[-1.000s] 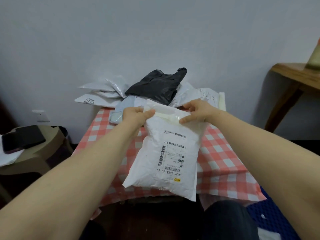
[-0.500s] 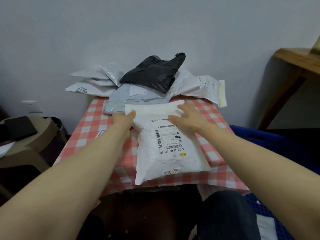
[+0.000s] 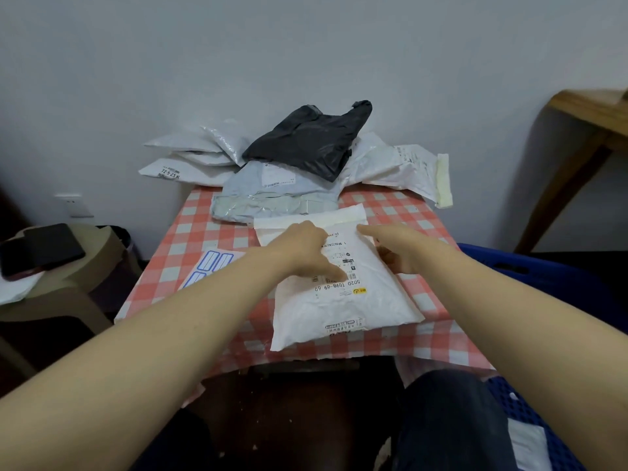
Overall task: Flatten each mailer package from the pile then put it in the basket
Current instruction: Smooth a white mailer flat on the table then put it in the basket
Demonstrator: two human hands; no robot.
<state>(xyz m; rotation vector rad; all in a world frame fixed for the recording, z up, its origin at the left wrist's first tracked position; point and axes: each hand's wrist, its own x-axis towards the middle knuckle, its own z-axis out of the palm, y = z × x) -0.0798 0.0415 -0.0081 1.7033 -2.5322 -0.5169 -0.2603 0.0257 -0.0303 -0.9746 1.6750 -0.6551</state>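
Blue basket [image 3: 543, 273] mostly behind the right forearm [image 3: 503, 300] (label print [image 3: 346, 258] too small)

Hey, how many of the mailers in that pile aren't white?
2. A black mailer lies on top of the pile, and a grey mailer sits under it at the pile's front edge. Others may be hidden beneath.

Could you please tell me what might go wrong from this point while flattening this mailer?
The white mailer's near end seems to overhang the table's front edge; pressing by the left hand and right hand could slide it off. The black mailer sits loosely atop the pile just behind; a forward push might topple it.
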